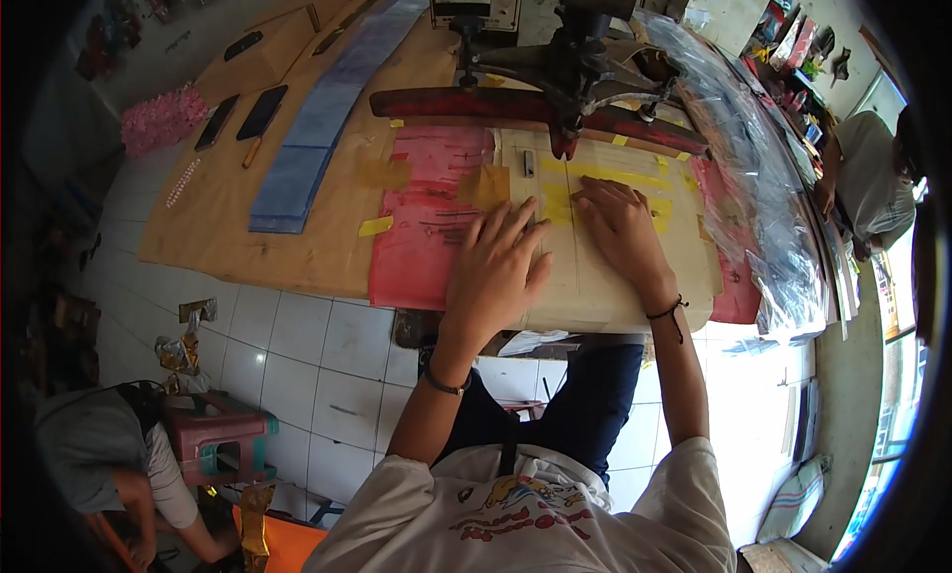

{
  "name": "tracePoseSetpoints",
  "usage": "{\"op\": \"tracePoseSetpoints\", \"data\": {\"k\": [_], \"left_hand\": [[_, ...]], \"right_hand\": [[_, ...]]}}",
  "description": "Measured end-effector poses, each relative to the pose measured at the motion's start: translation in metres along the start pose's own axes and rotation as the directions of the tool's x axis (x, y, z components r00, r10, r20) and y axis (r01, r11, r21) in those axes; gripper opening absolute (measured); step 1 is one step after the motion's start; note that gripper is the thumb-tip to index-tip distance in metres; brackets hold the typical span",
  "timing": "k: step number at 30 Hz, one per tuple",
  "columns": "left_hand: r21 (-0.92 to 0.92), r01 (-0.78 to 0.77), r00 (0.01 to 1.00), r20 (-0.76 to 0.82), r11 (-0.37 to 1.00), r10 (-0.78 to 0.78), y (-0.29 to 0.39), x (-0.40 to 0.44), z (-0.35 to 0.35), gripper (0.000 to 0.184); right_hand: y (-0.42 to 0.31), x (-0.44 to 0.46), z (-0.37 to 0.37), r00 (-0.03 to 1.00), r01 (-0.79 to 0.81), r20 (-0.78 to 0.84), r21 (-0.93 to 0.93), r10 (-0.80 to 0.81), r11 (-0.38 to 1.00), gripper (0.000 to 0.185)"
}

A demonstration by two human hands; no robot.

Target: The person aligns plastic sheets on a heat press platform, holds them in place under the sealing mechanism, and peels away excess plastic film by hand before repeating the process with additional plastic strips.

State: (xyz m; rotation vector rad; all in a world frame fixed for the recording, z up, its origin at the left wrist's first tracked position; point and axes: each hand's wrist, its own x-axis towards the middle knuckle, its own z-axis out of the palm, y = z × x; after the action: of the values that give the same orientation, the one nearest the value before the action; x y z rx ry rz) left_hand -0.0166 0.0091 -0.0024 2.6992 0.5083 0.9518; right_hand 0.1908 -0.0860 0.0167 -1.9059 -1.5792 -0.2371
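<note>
Head view: left hand (499, 264) and right hand (625, 231) flat, grasping nothing, on beige board (555, 281) at front edge of surface (213, 238); yellow tape (637, 180) already laid; remainder untellable.

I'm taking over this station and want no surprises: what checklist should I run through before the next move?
1. Left hand open: ok, palm down, fingers spread.
2. Right hand on the tan sheet: ok, palm down.
3. Small metal piece clear of the fingers: ok, it lies beyond the left hand.
4. Height of the dark red bar above the sheet: cannot tell.
5. Blue strips away from both hands: ok, left of the red sheet.
</note>
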Motion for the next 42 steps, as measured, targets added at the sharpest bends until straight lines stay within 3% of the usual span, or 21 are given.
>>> {"op": "tracePoseSetpoints", "data": {"k": [8, 11, 16, 19, 22, 25, 27, 29, 35, 42], "left_hand": [[0.016, -0.005, 1.0, 0.027, 1.0, 0.005, 0.0, 0.001, 0.0, 0.039], [0.025, 0.004, 0.999, 0.047, 1.0, -0.005, 0.001, 0.001, -0.001, 0.039], [0.032, 0.001, 0.999, 0.036, 0.999, -0.002, -0.001, 0.0, 0.001, 0.039], [-0.004, 0.003, 0.991, 0.135, 1.0, -0.002, -0.006, 0.008, -0.01, 0.039], [-0.149, 0.068, 0.934, 0.357, 0.987, -0.01, -0.017, 0.034, -0.028, 0.043], [-0.166, -0.056, 0.988, 0.133, 0.984, 0.079, -0.036, 0.03, -0.007, 0.047], [-0.116, -0.017, 0.996, 0.086, 0.993, 0.027, -0.033, 0.027, -0.005, 0.048], [-0.093, 0.023, 0.994, 0.105, 0.995, -0.013, -0.024, 0.015, -0.002, 0.048], [-0.068, 0.014, 0.994, 0.109, 0.998, -0.006, -0.034, 0.024, -0.006, 0.047], [-0.108, 0.04, 0.994, 0.104, 0.993, -0.029, -0.037, 0.025, -0.005, 0.039]], "right_hand": [[-0.009, 0.001, -0.008, 0.998, 0.036, -0.063, 0.091, -0.031, 0.995, 0.019], [-0.025, -0.002, -0.013, 0.993, -0.106, -0.022, 0.255, 0.115, 0.961, 0.017], [-0.03, -0.007, -0.015, 0.995, -0.083, 0.071, 0.223, 0.069, 0.971, 0.017], [-0.03, -0.006, -0.017, 0.994, -0.103, 0.058, 0.255, 0.091, 0.961, 0.017], [-0.038, -0.01, -0.025, 0.989, -0.148, 0.036, 0.253, 0.144, 0.956, 0.017], [-0.026, -0.021, -0.028, 0.994, -0.101, -0.011, 0.223, 0.106, 0.97, 0.017], [-0.021, -0.025, -0.025, 0.995, -0.095, -0.013, 0.201, 0.099, 0.975, 0.017], [-0.021, -0.031, -0.029, 0.987, -0.161, 0.032, 0.172, 0.158, 0.972, 0.017], [-0.023, -0.034, -0.021, 0.991, -0.125, -0.052, 0.047, 0.127, 0.991, 0.017], [-0.017, -0.035, -0.018, 0.993, -0.111, -0.046, 0.035, 0.112, 0.993, 0.02]]}}
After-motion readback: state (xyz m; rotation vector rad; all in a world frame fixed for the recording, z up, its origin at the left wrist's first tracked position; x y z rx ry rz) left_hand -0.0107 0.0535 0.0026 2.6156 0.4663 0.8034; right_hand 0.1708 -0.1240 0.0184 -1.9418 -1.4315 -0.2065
